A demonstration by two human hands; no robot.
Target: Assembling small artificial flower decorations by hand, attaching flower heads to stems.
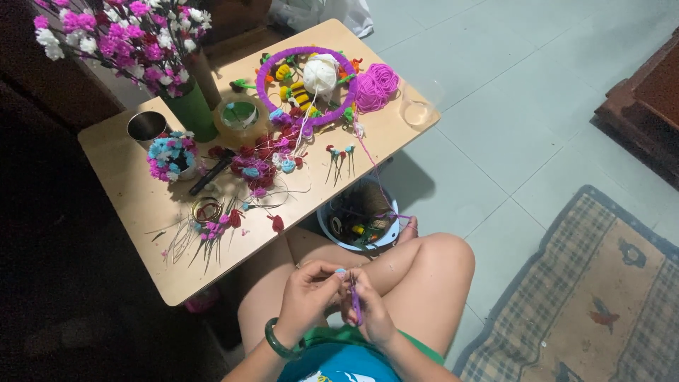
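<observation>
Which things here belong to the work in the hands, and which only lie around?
In use:
- left hand
- right hand
- purple hook
- purple yarn

Lying about:
- white yarn ball
- tape roll
- metal cup
- green vase
- rug

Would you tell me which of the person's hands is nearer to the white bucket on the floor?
Right. The right hand, holding a purple crochet hook, sits just below the white bucket; the left hand is beside it, slightly farther left.
</observation>
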